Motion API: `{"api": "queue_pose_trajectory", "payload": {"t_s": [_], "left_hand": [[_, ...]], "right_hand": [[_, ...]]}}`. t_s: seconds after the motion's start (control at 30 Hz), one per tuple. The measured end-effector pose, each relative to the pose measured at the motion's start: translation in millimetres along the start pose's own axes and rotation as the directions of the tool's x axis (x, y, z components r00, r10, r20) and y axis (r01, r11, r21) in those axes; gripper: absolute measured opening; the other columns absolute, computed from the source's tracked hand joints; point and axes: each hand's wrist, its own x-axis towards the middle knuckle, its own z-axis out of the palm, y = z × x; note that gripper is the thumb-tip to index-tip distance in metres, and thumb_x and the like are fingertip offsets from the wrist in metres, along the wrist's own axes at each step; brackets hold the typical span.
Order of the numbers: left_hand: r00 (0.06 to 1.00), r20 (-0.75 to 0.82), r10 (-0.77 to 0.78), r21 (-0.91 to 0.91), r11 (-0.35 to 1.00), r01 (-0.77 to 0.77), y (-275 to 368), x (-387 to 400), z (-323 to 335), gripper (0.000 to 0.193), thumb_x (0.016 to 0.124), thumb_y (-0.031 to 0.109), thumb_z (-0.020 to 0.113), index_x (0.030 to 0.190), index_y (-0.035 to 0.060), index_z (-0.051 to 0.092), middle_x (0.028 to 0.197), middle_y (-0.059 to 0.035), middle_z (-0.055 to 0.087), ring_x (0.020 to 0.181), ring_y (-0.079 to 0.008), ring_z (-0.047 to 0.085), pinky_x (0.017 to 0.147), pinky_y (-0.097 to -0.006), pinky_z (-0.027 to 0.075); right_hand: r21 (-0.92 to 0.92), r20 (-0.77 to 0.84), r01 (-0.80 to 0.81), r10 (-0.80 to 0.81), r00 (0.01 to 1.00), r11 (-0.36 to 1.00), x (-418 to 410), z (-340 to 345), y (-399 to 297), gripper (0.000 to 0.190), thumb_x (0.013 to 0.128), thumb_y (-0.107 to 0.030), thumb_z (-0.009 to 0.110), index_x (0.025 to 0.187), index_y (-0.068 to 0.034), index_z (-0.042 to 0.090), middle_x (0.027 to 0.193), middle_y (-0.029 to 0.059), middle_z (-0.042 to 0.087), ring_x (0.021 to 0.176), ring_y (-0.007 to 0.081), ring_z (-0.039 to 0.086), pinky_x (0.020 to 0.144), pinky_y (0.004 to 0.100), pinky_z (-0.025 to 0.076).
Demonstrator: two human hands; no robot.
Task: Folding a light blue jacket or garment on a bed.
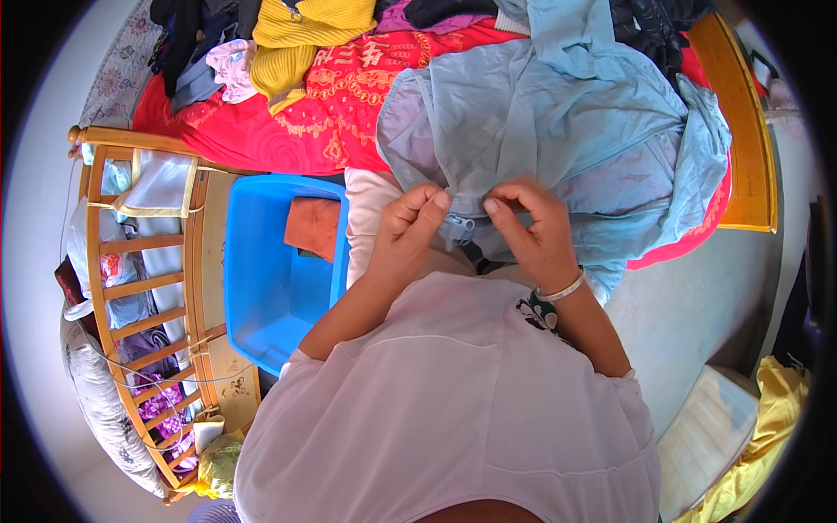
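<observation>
A light blue thin jacket [497,111] lies spread over my lap and the edge of the bed, one sleeve stretching towards the far side. My left hand [412,219] pinches a part of its edge between thumb and forefinger. Just to the right, my right hand [533,219] pinches the same stretch of cloth, with a silver bangle at the wrist. Between and below the two hands hangs a light blue zipper pull [463,223]. The lower part of the jacket is partly hidden behind my hands.
Left of my legs stands a blue plastic bin [288,327] with a folded orange cloth [314,225] inside. Beyond it is a wooden slatted crib [140,287] holding bags and cloth. A yellow ribbed sweater [314,26] and other clothes lie on the red bedspread [281,140].
</observation>
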Motion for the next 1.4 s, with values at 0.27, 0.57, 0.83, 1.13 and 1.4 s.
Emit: {"api": "queue_pose_trajectory", "payload": {"t_s": [0.27, 0.57, 0.83, 1.13, 1.4], "left_hand": [[0.980, 0.057, -0.192, -0.197, 0.960, 0.199, 8.1, -1.3, 3.8, 0.028, 0.093, 0.025, 0.044, 0.075, 0.0055, 0.050, 0.069, 0.0078, 0.042, 0.064, -0.0019, 0.035, 0.056, -0.0189, 0.030], [0.997, 0.033, -0.070, -0.134, 0.988, 0.074, 0.5, -0.7, -2.3, 0.022, 0.091, 0.022, 0.051, 0.078, 0.0053, 0.054, 0.069, 0.0081, 0.045, 0.065, -0.0008, 0.036, 0.057, -0.0180, 0.031], [0.990, 0.011, -0.138, -0.055, 0.989, 0.139, 7.2, -0.1, 2.0, 0.014, 0.089, 0.016, 0.055, 0.083, 0.0038, 0.058, 0.073, 0.0056, 0.054, 0.066, -0.0002, 0.044, 0.057, -0.0170, 0.035], [0.997, 0.070, -0.025, 0.040, 0.999, 0.022, -4.2, 0.4, 0.9, 0.008, 0.087, 0.009, 0.055, 0.084, 0.0018, 0.057, 0.078, 0.0006, 0.060, 0.071, -0.0027, 0.051, 0.062, -0.0170, 0.039], [0.994, 0.047, 0.100, 0.201, 0.974, -0.107, -7.4, -1.1, 0.2, 0.012, 0.085, 0.009, 0.057, 0.076, 0.0016, 0.056, 0.063, 0.0032, 0.053, 0.059, -0.0017, 0.044, 0.050, -0.0194, 0.035]], "right_hand": [[0.009, 0.086, 0.074, -0.075, 0.993, 0.997, 1.0, -1.1, 4.3, 0.011, 0.077, -0.007, 0.060, 0.085, 0.000, 0.058, 0.082, 0.0092, 0.059, 0.074, 0.0211, 0.057, 0.070, 0.0295, 0.044], [-0.050, -0.144, 0.108, -0.114, 0.983, 0.993, 4.3, -1.6, 2.1, 0.009, 0.076, -0.007, 0.063, 0.076, 0.000, 0.057, 0.071, 0.0086, 0.058, 0.065, 0.0166, 0.056, 0.057, 0.0260, 0.043], [-0.116, 0.127, 0.051, -0.036, 0.991, 0.992, 0.2, 7.0, -10.4, 0.019, 0.073, -0.015, 0.068, 0.068, -0.002, 0.055, 0.064, 0.0070, 0.055, 0.057, 0.0215, 0.054, 0.052, 0.0296, 0.041], [-0.479, 0.090, 0.335, -0.335, 0.938, 0.811, 2.6, 4.8, -14.4, 0.013, 0.071, -0.011, 0.063, 0.067, -0.007, 0.052, 0.061, 0.0046, 0.051, 0.055, 0.0254, 0.050, 0.051, 0.0354, 0.038], [-0.218, 0.156, 0.097, -0.063, 0.986, 0.971, 0.7, 6.3, -11.3, 0.019, 0.074, -0.011, 0.060, 0.060, -0.003, 0.048, 0.058, 0.0100, 0.048, 0.051, 0.0277, 0.048, 0.047, 0.0355, 0.036]]}}
